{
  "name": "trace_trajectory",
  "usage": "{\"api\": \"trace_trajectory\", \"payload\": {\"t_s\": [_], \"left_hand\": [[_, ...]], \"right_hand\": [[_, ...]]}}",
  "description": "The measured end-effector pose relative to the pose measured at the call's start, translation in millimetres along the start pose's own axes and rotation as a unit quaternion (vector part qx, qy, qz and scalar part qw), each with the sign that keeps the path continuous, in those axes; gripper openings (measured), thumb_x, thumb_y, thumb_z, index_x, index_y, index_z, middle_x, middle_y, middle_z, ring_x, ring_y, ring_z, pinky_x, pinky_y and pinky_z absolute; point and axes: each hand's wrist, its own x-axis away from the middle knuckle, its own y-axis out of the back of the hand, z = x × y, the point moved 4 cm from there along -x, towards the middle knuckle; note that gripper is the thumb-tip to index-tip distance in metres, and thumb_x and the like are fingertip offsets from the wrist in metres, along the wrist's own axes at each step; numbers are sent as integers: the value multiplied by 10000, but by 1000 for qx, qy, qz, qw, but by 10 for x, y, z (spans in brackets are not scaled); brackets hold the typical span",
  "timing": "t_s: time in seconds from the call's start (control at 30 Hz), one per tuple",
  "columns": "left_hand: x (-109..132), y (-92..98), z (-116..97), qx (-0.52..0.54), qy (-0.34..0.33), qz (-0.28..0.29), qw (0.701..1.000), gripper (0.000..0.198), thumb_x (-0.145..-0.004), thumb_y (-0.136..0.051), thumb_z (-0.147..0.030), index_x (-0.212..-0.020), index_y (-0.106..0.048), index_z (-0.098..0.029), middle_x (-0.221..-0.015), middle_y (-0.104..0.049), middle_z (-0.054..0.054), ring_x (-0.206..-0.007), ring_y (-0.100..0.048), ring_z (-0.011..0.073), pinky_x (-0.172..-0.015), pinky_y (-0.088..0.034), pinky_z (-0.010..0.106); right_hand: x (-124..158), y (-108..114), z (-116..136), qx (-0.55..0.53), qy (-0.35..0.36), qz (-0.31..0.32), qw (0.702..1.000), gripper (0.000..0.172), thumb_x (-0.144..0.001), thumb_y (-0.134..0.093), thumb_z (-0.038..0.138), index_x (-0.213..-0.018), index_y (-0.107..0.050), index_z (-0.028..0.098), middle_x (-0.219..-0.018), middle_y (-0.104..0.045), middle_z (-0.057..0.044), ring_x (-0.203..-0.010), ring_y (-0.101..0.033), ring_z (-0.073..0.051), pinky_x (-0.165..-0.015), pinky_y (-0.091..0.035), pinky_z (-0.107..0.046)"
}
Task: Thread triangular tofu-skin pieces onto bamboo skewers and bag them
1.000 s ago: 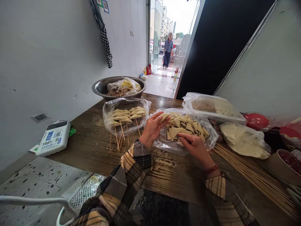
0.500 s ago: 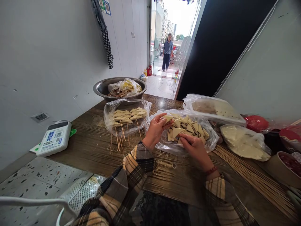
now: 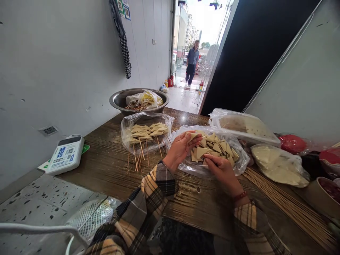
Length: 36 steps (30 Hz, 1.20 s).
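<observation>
My left hand (image 3: 180, 148) is closed with a beige tofu triangle (image 3: 191, 136) between thumb and fingers. Just right of it, my right hand (image 3: 221, 171) pinches the corner of another tofu triangle (image 3: 202, 152) at the near edge of the pile. Under and behind both hands, a clear plastic bag (image 3: 241, 150) lies spread with many loose tofu triangles (image 3: 216, 143) on it. To the left, finished skewers of folded tofu (image 3: 148, 131) rest in a second plastic bag (image 3: 126, 129), their sticks pointing towards me. Whether a stick is in either hand cannot be made out.
Bare bamboo sticks (image 3: 287, 202) lie along the table's right side. Near them are a bagged beige stack (image 3: 278, 164), a wrapped white tray (image 3: 247, 124) and a bowl (image 3: 316, 194). A metal basin (image 3: 114, 101) and a white device (image 3: 65, 156) stand left. A person (image 3: 192, 62) is in the doorway.
Both hands keep nearly the same hold; the left fingers have turned slightly around their tofu triangle. The whole view has shifted a little. The person at the doorway has come closer.
</observation>
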Motion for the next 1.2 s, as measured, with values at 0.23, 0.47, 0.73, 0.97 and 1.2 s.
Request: {"api": "trace_trajectory", "payload": {"t_s": [0.23,0.47,0.73,0.97,1.2], "left_hand": [[30,-45,2,5,10,2,1000,204,-806,-673,-269,-937,-641,-116,-990,-713,132,-947,-681,226,-985,-438,392],[43,-75,18,10,0,8,1000,203,-794,-687,-276,-913,-658,-115,-971,-713,128,-990,-666,223,-1012,-419,391],[42,-83,27,12,-7,22,1000,208,-799,-681,-289,-907,-665,-112,-983,-708,131,-1005,-662,228,-1032,-406,401],[51,-93,45,9,1,17,1000,203,-811,-668,-294,-910,-660,-116,-989,-709,132,-1006,-661,229,-1016,-414,395],[48,-85,73,-7,2,31,999,231,-817,-660,-323,-924,-662,-118,-998,-711,136,-991,-664,224,-992,-419,373]], "right_hand": [[4,5,-69,9,-4,0,1000,321,-852,-558,375,-1003,-748,164,-834,-752,-59,-769,-696,-221,-681,-559,-320],[3,-5,-67,7,-12,-2,1000,325,-848,-552,380,-1007,-749,176,-786,-743,-48,-730,-686,-216,-640,-551,-311],[3,-10,-56,3,-10,-4,1000,317,-843,-553,373,-995,-751,177,-750,-735,-36,-638,-663,-190,-610,-544,-302],[6,-3,-10,-4,-10,-13,1000,304,-840,-556,369,-964,-758,179,-718,-726,-41,-691,-678,-213,-642,-555,-323],[10,-16,-22,-13,-5,-23,1000,300,-836,-558,367,-975,-755,188,-668,-708,-30,-692,-673,-219,-618,-552,-322]]}}
